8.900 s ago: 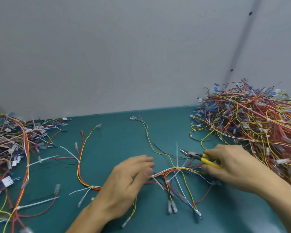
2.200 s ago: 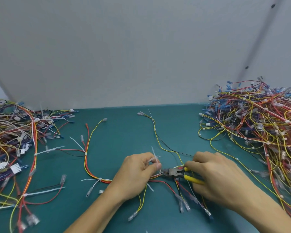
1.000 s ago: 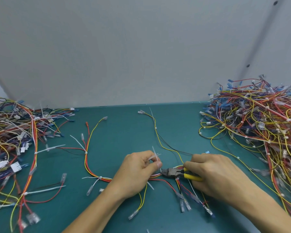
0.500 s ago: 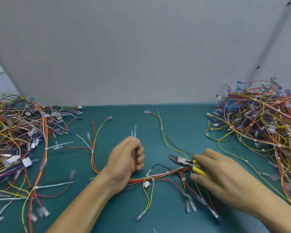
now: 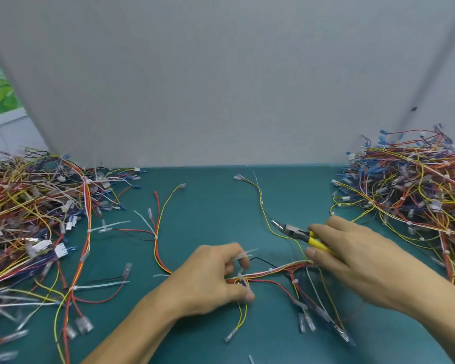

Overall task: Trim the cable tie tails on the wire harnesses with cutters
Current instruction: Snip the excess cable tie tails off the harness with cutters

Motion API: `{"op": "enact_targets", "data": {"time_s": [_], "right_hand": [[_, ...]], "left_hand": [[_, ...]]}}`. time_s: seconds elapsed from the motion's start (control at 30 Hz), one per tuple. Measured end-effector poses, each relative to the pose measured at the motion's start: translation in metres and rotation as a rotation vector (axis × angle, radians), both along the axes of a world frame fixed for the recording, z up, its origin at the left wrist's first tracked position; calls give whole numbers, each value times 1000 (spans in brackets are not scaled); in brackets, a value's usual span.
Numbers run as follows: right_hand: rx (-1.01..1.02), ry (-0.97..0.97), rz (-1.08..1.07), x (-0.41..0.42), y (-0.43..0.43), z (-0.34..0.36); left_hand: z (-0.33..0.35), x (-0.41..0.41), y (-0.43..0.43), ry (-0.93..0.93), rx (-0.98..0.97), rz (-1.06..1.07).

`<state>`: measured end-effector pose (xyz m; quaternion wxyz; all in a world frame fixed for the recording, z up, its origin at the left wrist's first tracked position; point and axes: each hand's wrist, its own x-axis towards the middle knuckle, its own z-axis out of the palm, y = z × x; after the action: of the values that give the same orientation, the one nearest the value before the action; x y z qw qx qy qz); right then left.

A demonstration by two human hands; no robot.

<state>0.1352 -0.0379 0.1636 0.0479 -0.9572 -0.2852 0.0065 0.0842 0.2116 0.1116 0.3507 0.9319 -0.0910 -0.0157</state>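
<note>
1. Head view: the left hand (image 5: 210,279) lies low on the green counter (image 5: 216,206), near and a little left of centre. Its fingers are curled and pinch the wire harness (image 5: 273,270) where the red, yellow and white wires bunch together.
2. A few white tie strips (image 5: 243,254) stick out from between the curled fingers of this hand; they are blurred.
3. The right hand (image 5: 357,261) is just right of centre and grips the yellow-handled cutters (image 5: 297,233). The tool's jaws point far and left and look almost closed.
4. The harness runs on the counter from the left hand rightward and passes under the right hand's fingers. Its ends with clear plugs fan out toward the near edge.
5. One thin yellow branch of the harness curves away to the far side, passing just under the tip of the cutters. A thin white tail (image 5: 255,177) stands up from it near the far end.
6. The cutters sit above and to the far right of the spot the left hand pinches, apart from it.
7. A second harness (image 5: 156,232) lies left of the left hand, with long white tails still on its ties.
8. A big tangled heap of harnesses (image 5: 32,214) fills the left side, and another heap (image 5: 410,190) fills the right, against a grey wall (image 5: 221,88).
</note>
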Motion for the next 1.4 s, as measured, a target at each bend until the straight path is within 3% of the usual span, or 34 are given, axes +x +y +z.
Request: {"op": "enact_targets", "data": {"time_s": [0.17,0.8,1.4], "right_hand": [[-38,-33,24,-2,8,-6],[32,-148,176,-13,29,-43],[22,-269,231,-15,32,-44]], "left_hand": [[-8,2,2,-97,-137,64],[-14,10,11,-27,-328,104],[-13,9,10,-18,-326,107]]}}
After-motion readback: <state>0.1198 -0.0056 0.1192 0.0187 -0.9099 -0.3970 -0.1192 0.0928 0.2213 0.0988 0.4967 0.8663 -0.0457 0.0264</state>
